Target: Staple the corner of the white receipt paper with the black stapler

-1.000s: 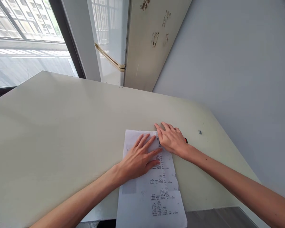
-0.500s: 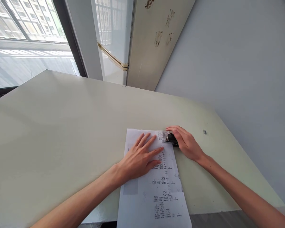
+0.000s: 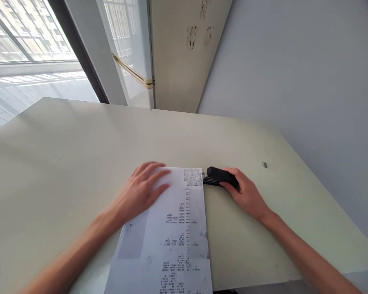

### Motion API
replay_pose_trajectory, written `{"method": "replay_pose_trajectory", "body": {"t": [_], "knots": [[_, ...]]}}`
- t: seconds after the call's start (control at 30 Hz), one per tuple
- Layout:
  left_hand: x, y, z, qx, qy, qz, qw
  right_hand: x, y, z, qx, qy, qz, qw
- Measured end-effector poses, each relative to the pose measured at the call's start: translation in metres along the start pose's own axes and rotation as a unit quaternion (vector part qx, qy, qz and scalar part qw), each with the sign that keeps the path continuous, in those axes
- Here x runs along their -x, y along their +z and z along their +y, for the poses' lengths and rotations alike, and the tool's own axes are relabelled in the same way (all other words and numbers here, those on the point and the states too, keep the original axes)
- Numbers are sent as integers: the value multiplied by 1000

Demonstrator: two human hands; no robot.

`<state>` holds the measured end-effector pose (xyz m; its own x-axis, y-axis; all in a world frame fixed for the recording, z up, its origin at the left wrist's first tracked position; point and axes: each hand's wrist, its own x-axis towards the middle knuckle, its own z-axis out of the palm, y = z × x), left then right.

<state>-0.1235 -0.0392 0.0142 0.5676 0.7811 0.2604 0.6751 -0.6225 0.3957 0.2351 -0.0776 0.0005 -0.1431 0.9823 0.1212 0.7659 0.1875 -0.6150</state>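
Observation:
A printed sheet of paper [image 3: 178, 228] lies on the table, running past the bottom of the view. Over its upper left part is my left hand [image 3: 144, 185], smeared by motion, its fingers stretched and apart; whether it touches the sheet I cannot tell. My right hand [image 3: 243, 192] is wrapped round the rear of a black stapler [image 3: 217, 175]. The stapler's front end sits at the sheet's upper right edge. In that corner is a dense patch of thin lines [image 3: 193, 177] that looks like rows of staples.
A small grey strip [image 3: 264, 164] lies on the pale table [image 3: 79, 163], right of the stapler. Behind the table stand a fridge [image 3: 174, 61] with a gold handle [image 3: 133, 71] and a window [image 3: 27, 49]. A grey wall [image 3: 288, 73] borders the right side.
The paper has shifted left, away from the stapler, whose jaw earlier overlapped its corner. My left hand, earlier flat on the sheet, has moved left. My right hand has shifted slightly right.

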Motion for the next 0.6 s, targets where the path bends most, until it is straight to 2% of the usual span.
{"method": "replay_pose_trajectory", "body": {"t": [0.1, 0.17, 0.33, 0.6], "knots": [[-8, -4, -14, -55, -98, 41, 993, -14, 2, 2, -12, -9, 15, 1000], [-9, -5, -22, -79, -134, 49, 987, -23, 1, 3, -19, -15, 21, 999], [-7, -7, -30, -90, -167, 54, 980, -37, -1, 5, -37, -26, 40, 998], [-9, -6, -31, -53, -201, 51, 977, -38, -2, 7, -83, 14, 23, 996]]}}
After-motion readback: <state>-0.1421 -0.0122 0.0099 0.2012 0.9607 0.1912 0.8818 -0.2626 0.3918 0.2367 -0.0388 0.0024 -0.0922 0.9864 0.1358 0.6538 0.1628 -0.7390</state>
